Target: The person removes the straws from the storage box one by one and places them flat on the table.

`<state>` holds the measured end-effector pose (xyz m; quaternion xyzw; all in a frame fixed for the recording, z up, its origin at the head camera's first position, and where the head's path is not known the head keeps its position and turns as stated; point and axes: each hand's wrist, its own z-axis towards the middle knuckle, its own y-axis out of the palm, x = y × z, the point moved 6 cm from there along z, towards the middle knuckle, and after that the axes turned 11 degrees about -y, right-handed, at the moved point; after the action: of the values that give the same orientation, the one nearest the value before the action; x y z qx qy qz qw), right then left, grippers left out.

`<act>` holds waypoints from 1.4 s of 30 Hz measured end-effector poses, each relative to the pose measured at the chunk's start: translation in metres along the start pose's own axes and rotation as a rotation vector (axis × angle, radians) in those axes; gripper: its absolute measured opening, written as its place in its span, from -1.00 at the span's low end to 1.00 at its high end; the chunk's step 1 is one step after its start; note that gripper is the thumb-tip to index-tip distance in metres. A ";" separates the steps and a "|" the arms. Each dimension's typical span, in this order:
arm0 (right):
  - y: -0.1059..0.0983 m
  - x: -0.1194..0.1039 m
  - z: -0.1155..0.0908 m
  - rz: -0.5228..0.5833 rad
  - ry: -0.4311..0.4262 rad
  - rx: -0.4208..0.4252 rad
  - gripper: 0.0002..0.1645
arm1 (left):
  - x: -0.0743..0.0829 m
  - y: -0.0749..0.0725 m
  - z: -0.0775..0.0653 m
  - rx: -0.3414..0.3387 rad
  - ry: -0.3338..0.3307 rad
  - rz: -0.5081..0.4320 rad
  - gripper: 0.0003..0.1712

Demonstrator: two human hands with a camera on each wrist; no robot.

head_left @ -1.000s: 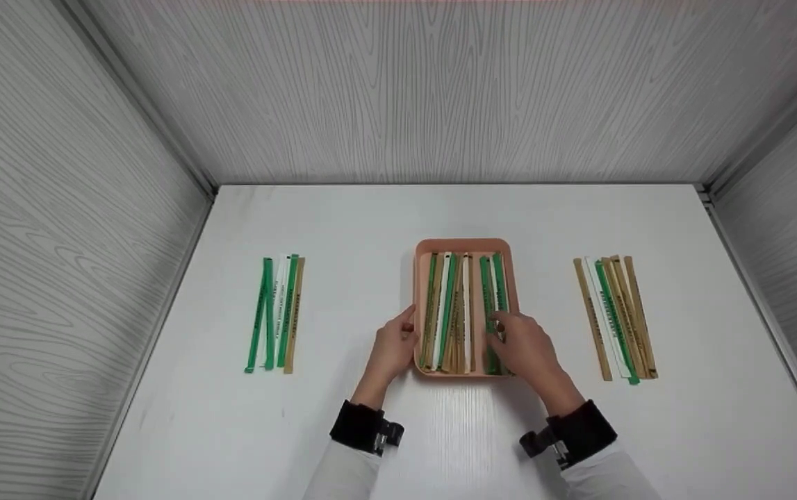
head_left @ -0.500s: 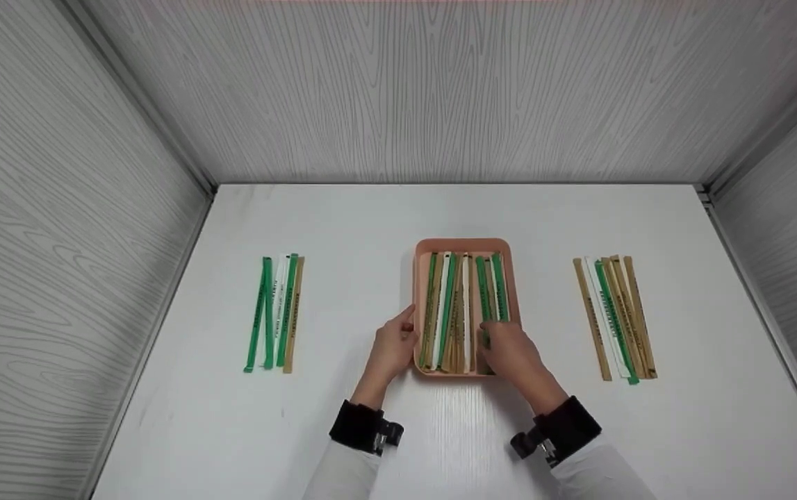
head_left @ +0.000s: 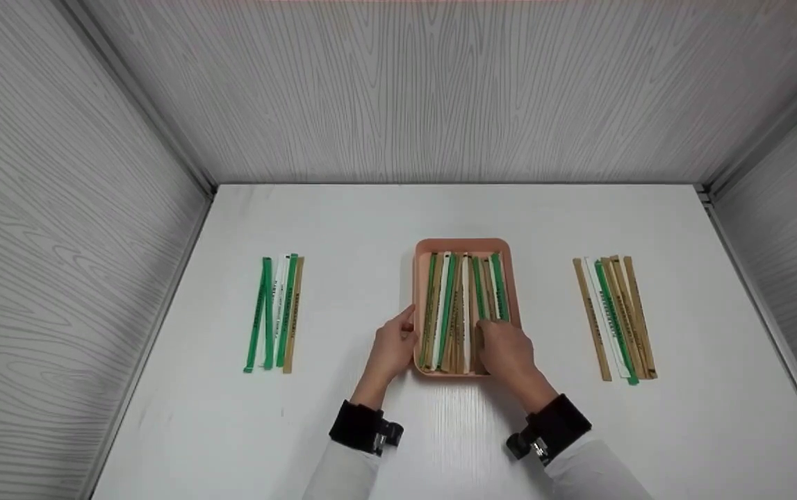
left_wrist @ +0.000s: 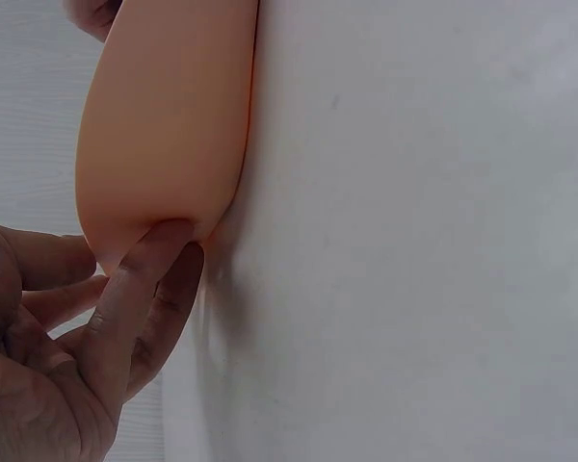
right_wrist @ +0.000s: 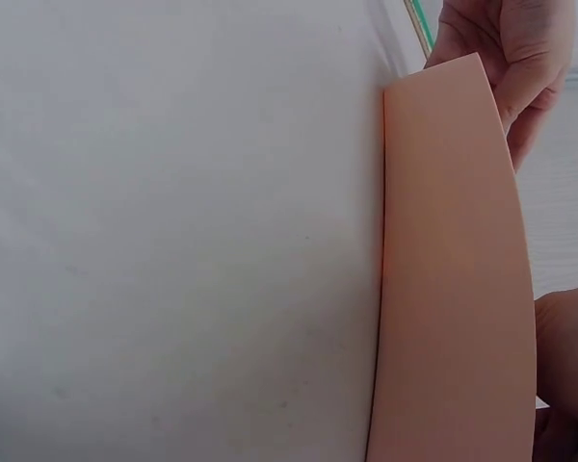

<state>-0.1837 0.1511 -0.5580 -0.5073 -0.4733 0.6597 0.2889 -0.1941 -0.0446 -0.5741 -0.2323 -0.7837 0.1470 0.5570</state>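
Note:
A pink-orange rectangular tray (head_left: 463,244) holds several long paper-wrapped straws in green, white and brown, lying side by side lengthwise. My left hand (head_left: 393,347) grips the tray's left side; in the left wrist view its fingers (left_wrist: 125,308) press the outer wall near a corner. Inside the tray's right half, my right hand (head_left: 508,351) has its fingers curled at the lower part of a green-wrapped straw (head_left: 479,288) and seems to pinch it. Another green straw (head_left: 499,288) lies to its right. The right fingertips and the straws' lower ends are hidden under that hand.
On the white table (head_left: 356,222), a group of green, white and brown straws (head_left: 289,312) lies left of the tray. A second group, mostly brown (head_left: 626,316), lies to the right. Grey wood-patterned panels (head_left: 398,90) stand at the back and sides.
My right hand has moved left inside the tray, and the green straw by it has shifted left toward the other straws, baring a brown one. The left hand and tray stay put.

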 end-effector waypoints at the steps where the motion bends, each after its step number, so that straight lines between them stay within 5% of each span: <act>1: 0.000 0.000 0.000 -0.001 0.001 0.006 -0.76 | 0.000 0.000 0.000 -0.001 -0.006 0.001 -0.38; 9: 0.000 0.003 0.002 0.059 0.032 0.030 -0.66 | 0.000 0.000 0.001 0.003 -0.013 0.004 -0.37; 25: -0.006 0.010 -0.001 0.250 0.164 -0.052 -0.35 | -0.001 0.000 -0.001 0.007 -0.013 -0.001 -0.39; 36: -0.031 0.010 -0.008 0.286 0.202 -0.053 -0.26 | -0.002 0.001 0.000 0.007 -0.030 0.003 -0.38; 42: -0.050 0.013 -0.014 0.264 0.168 0.022 -0.43 | -0.002 0.000 0.000 0.005 -0.042 -0.005 -0.37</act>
<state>-0.1792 0.1865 -0.5176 -0.6152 -0.3695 0.6524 0.2438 -0.1935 -0.0453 -0.5759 -0.2259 -0.7953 0.1523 0.5415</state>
